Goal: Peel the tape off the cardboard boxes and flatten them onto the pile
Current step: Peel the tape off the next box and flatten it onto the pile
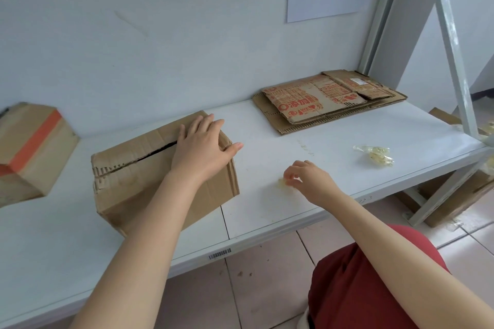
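A brown cardboard box [139, 181] stands on the white shelf [334, 168], its top seam slit open. My left hand [203, 147] rests flat on the box's right top end, fingers straight, thumb over the edge. My right hand [307, 179] is to the right of the box, just above the shelf, its curled fingers pinching a crumpled wad of clear tape [284, 184]. A pile of flattened boxes [326, 101] with red print lies at the back right.
A second box with an orange tape stripe [32, 147] stands at the far left. Another crumpled tape wad [377, 155] lies near the shelf's right edge. A grey metal rack post [454, 56] rises at the right. More cardboard [454, 200] lies on the floor below.
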